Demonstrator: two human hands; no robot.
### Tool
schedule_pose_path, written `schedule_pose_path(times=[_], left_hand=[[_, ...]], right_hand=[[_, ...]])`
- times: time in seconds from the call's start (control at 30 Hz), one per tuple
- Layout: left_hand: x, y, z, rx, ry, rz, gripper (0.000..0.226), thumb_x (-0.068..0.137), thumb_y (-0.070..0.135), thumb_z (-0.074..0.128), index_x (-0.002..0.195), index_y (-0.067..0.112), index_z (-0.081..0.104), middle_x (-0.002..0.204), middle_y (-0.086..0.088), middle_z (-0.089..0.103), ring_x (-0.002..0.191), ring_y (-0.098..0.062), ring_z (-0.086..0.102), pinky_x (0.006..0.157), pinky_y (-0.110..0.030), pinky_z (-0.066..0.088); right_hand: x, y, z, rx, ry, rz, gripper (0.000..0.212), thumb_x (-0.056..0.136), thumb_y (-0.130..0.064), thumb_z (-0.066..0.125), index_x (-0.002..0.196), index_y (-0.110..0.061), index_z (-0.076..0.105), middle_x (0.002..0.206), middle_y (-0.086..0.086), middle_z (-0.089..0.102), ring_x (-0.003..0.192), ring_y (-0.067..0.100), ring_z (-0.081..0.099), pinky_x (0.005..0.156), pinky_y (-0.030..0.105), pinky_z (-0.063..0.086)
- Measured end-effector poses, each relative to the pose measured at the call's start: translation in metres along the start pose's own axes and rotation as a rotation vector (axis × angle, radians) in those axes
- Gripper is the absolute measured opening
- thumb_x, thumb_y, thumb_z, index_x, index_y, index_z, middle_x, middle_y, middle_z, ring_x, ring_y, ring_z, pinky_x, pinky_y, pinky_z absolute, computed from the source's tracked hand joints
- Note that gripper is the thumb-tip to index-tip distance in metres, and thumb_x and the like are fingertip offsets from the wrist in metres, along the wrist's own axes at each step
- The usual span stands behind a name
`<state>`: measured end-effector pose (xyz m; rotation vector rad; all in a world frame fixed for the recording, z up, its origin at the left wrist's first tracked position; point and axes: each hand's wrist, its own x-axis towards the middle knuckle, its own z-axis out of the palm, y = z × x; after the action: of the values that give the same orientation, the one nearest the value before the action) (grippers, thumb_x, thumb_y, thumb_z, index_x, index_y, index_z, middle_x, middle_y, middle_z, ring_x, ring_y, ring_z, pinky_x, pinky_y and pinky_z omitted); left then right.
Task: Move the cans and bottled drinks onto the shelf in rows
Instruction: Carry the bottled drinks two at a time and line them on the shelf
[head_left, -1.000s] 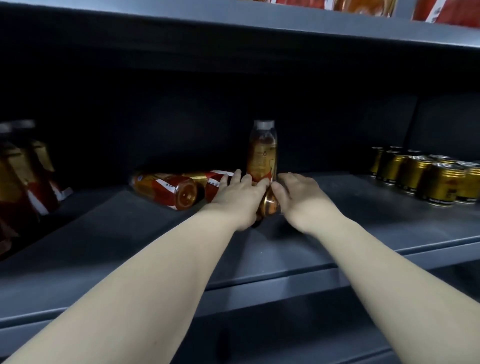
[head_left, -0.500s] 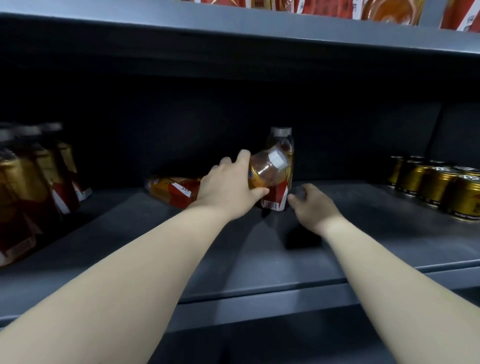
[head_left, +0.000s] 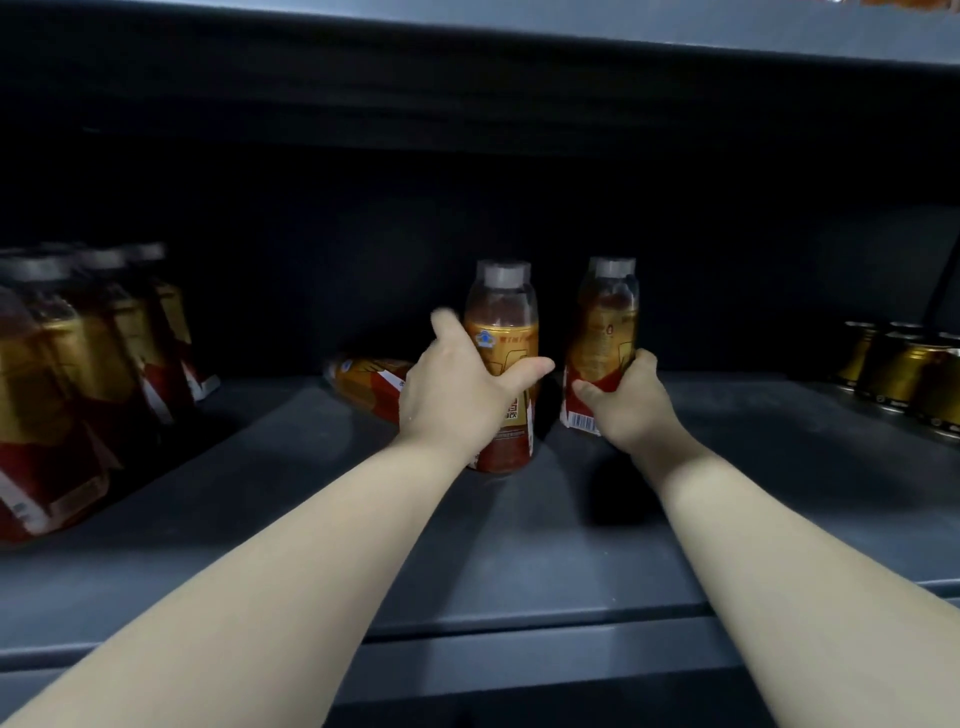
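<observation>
**Two bottles in hand, one down, plus the stuff at the sides**

Count first: three loose bottles mid-shelf. The left hand (head_left: 457, 395) is wrapped round the left bottle (head_left: 501, 332), thumb across the label, and that one is upright with its base down on the shelf (head_left: 519, 545). The right hand (head_left: 631, 410) is clamped low on the right bottle (head_left: 605, 322), also upright, just beside the first but not touching. The third, the lying bottle (head_left: 363, 382), is on its side behind the left hand.

At far left there's a bottle cluster (head_left: 78, 374). I make out about four caps, but it's blurry and cut off by the frame, so no firm number. At far right are gold cans (head_left: 904, 374), four or so showing (the rest runs off the edge).

Hard to see: the right bottle's base is behind the hand, so I can't tell if it's on the shelf. The lying bottle's near end is hidden too.

Room: bare shelf between the right bottle and the cans, a smaller gap between the lying bottle and the cluster, and a wide strip in front up to the front lip.
</observation>
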<state>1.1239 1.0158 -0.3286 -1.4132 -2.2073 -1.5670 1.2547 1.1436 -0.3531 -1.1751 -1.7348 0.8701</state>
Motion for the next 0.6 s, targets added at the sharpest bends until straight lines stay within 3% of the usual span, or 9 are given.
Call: schedule_pose_path(times=[0.1,0.23,0.33,0.43,0.5,0.6], left_hand=[[-0.001,-0.006,0.003,-0.052,-0.056,-0.007,0.078,0.066,0.060,0.082,0.117,0.024,0.035,0.110,0.003,0.062,0.100,-0.021,0.063,0.085,-0.045,0.056],[-0.004,-0.012,0.004,-0.050,-0.096,0.003,0.094,0.066,0.049,0.087,0.135,0.025,0.028,0.117,0.002,0.061,0.107,-0.021,0.061,0.091,-0.043,0.054],[-0.008,-0.015,0.005,-0.034,-0.133,0.007,0.103,0.069,0.044,0.087,0.144,0.024,0.020,0.120,0.003,0.061,0.109,-0.020,0.061,0.094,-0.041,0.052],[-0.011,-0.015,0.007,-0.025,-0.127,-0.004,0.100,0.074,0.042,0.085,0.146,0.024,0.018,0.120,0.003,0.060,0.109,-0.020,0.060,0.093,-0.040,0.052],[-0.012,-0.014,0.007,-0.023,-0.125,-0.012,0.098,0.076,0.041,0.083,0.147,0.024,0.017,0.120,0.003,0.059,0.108,-0.020,0.060,0.092,-0.040,0.053],[-0.011,-0.013,0.008,-0.038,-0.125,-0.019,0.095,0.077,0.039,0.082,0.146,0.025,0.018,0.119,0.005,0.058,0.107,-0.019,0.060,0.092,-0.039,0.053]], right_hand=[[-0.001,0.000,-0.001,-0.062,0.040,0.004,0.076,0.077,-0.039,0.082,0.134,-0.015,0.038,0.125,0.009,0.054,0.116,0.031,0.056,0.100,0.048,0.049],[-0.010,-0.003,-0.007,-0.193,0.063,-0.010,0.087,0.073,-0.056,0.081,0.136,-0.015,0.037,0.133,0.014,0.044,0.124,0.035,0.046,0.101,0.045,0.044],[-0.016,-0.005,-0.010,-0.144,0.082,-0.015,0.086,0.073,-0.054,0.083,0.132,-0.012,0.037,0.133,0.013,0.044,0.123,0.033,0.048,0.099,0.047,0.047],[-0.019,-0.008,-0.012,0.002,0.064,-0.032,0.066,0.080,-0.038,0.082,0.118,-0.012,0.035,0.108,0.002,0.053,0.109,0.026,0.056,0.085,0.036,0.049],[-0.022,-0.008,-0.014,0.020,0.047,-0.055,0.059,0.084,-0.033,0.080,0.112,-0.014,0.031,0.090,-0.010,0.048,0.096,0.020,0.055,0.077,0.030,0.044],[-0.025,-0.007,-0.016,-0.001,0.030,-0.085,0.058,0.085,-0.034,0.079,0.112,-0.016,0.030,0.087,-0.012,0.046,0.091,0.017,0.053,0.074,0.030,0.042]])
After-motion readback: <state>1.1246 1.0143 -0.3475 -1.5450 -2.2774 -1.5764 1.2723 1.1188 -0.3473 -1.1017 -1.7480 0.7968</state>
